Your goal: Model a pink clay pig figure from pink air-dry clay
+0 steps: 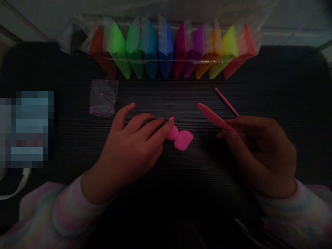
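Two lumps of pink clay (183, 139) lie side by side on the dark ribbed mat (166, 180) in front of me. My left hand (129, 148) rests on the mat with its fingers stretched out, and the fingertips press on the left lump. My right hand (259, 152) is closed round the handle of a pink plastic modelling knife (211, 116), whose blade points up and left, a little above and to the right of the clay. Pastel sleeves cover both wrists.
A row of clay packets in clear bags (168, 52), in several bright colours, stands along the back of the mat. An empty clear bag (103, 97) with pink traces lies at the left. A thin pink stick tool (226, 101) lies behind my right hand.
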The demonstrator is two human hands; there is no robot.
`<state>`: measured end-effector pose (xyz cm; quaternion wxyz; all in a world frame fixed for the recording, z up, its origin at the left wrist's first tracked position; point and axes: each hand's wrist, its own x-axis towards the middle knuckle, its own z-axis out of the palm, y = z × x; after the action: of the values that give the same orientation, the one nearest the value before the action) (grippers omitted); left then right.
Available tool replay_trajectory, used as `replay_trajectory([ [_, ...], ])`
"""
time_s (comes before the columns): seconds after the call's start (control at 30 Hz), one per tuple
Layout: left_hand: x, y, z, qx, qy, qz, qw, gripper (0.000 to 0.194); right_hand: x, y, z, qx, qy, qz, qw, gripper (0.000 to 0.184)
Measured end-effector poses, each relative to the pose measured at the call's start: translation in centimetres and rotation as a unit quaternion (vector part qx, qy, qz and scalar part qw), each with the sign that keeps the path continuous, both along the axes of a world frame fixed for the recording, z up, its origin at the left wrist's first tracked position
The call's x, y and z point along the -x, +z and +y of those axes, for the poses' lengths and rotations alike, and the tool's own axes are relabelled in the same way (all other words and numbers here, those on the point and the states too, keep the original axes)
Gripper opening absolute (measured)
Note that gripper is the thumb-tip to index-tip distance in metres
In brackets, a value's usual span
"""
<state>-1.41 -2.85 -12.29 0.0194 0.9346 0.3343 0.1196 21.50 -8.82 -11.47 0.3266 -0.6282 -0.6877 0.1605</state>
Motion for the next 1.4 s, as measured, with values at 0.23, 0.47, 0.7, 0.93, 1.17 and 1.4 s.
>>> replay_trajectory([
  [0.23, 0.6, 0.1, 0.0, 0.014, -0.001, -0.016, 1.000, 0.039, -0.1, -0.2, 0.1, 0.010, -0.008, 0.016, 1.000, 0.025],
  [0.47, 0.8, 0.3, 0.2, 0.045, 0.070, -0.116, 0.990, 0.049, -0.2, -0.4, 0.3, 0.019, -0.015, 0.024, 0.999, 0.033],
  [0.7, 1.0, 0.5, 0.4, -0.017, 0.016, -0.042, 0.999, 0.027, 0.0, 0.7, 0.8, 0.049, 0.135, -0.076, 0.987, 0.012],
  [0.93, 0.1, 0.4, 0.0, 0.016, -0.064, 0.023, 0.998, 0.035, 0.5, 0.8, 0.3, 0.058, 0.301, -0.090, 0.948, 0.011],
  [1.17, -0.1, 0.0, -0.1, -0.035, -0.053, -0.006, 0.998, 0.029, 0.6, 0.6, 0.4, 0.059, 0.298, -0.099, 0.947, 0.010],
  [1.4, 0.0, 0.4, -0.5, -0.058, -0.056, -0.039, 0.996, 0.024, 0.4, 0.7, 0.5, 0.054, 0.297, -0.097, 0.949, 0.009],
])
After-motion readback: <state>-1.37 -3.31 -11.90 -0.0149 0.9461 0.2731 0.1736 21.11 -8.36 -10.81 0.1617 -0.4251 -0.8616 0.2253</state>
